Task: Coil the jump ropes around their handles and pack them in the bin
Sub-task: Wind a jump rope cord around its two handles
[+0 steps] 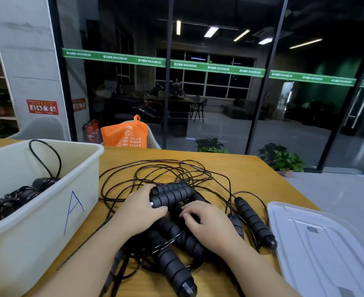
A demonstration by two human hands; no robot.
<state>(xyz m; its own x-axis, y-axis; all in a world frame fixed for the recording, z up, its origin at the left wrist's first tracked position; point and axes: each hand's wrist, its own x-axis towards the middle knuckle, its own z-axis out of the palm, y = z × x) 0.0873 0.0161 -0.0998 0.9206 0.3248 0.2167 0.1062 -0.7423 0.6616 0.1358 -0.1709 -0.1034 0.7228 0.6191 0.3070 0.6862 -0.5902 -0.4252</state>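
A tangle of black jump ropes with ribbed foam handles lies on the wooden table. My left hand grips the near ends of a pair of handles lying side by side. My right hand rests with curled fingers on other handles in the pile; what it pinches is hidden. More handles lie between my forearms, and one handle lies to the right. The cream bin, marked with a blue "A", stands at the left and holds coiled ropes.
The bin's white lid lies flat at the right edge of the table. An orange bag sits on a chair behind the table. A glass wall and potted plants stand beyond the far edge.
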